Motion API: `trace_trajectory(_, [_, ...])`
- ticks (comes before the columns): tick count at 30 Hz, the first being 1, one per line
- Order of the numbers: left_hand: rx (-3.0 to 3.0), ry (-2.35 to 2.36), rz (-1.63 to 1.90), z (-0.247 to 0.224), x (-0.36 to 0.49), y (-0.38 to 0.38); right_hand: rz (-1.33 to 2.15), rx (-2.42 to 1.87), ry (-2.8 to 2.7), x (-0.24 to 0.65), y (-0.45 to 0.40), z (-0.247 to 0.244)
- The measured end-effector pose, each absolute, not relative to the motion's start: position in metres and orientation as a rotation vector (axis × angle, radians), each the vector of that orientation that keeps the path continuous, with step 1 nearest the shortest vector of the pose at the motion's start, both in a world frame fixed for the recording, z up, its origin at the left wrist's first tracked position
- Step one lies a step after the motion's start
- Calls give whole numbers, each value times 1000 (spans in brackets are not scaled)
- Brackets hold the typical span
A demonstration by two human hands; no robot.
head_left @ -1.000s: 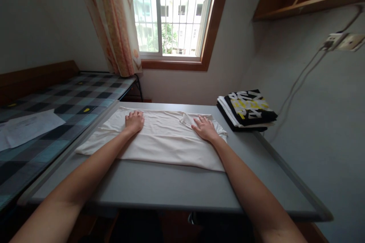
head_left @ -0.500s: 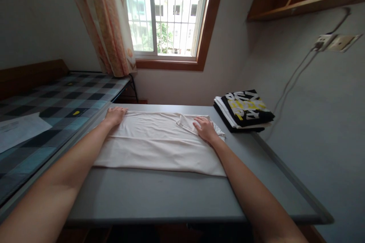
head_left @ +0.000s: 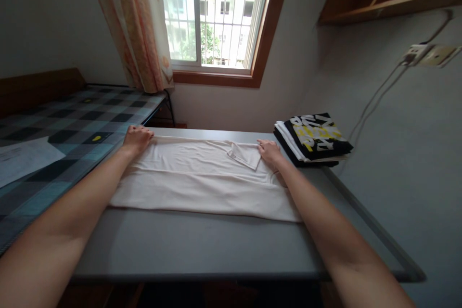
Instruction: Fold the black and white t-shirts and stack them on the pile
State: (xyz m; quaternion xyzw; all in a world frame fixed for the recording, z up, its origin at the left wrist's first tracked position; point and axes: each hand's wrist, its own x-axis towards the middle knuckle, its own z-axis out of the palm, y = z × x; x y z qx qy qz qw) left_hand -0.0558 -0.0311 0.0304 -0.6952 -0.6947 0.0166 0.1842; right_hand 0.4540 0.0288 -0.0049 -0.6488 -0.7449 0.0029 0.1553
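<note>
A cream-white T-shirt (head_left: 202, 187) lies on the grey table, folded into a long strip running left to right. One short sleeve (head_left: 245, 155) is turned in over its far right part. At the far left corner, my left hand (head_left: 138, 138) has its fingers closed on the fabric. My right hand (head_left: 270, 151) grips the far right corner, just beyond the sleeve, with its fingertips partly hidden. Between the hands the far edge runs fairly straight, and creases cross the cloth.
A stack of folded clothes (head_left: 313, 139), black and white, sits at the table's (head_left: 202, 245) far right. To the left is a bed with a checked cover (head_left: 119, 106) and a paper sheet (head_left: 27, 159). A curtained window (head_left: 224, 14) and a wall shelf (head_left: 361, 9) are beyond.
My hands have moved farther apart, the left outward to the left and the right toward the far right corner. The sleeve is uncovered, and the T-shirt looks stretched wider.
</note>
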Motion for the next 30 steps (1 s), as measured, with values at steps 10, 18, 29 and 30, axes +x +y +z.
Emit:
trace_trajectory(10, [-1979,-1872,-35,55,-65,-61,-28,-1765,-2083,452,22,29])
trace_trajectory(18, [-2204,-1756,-206,52,-118,-164,-194,-1173,-2362,499,-81,36])
trace_trajectory(29, [-2249,-1847,48,26,-103,-199,-250,-1227,-2448,506,-112,11])
trace_trajectory(30, [-2221,-1840,42,28,-104,-199,-263,-1235,-2445,506,-111,14])
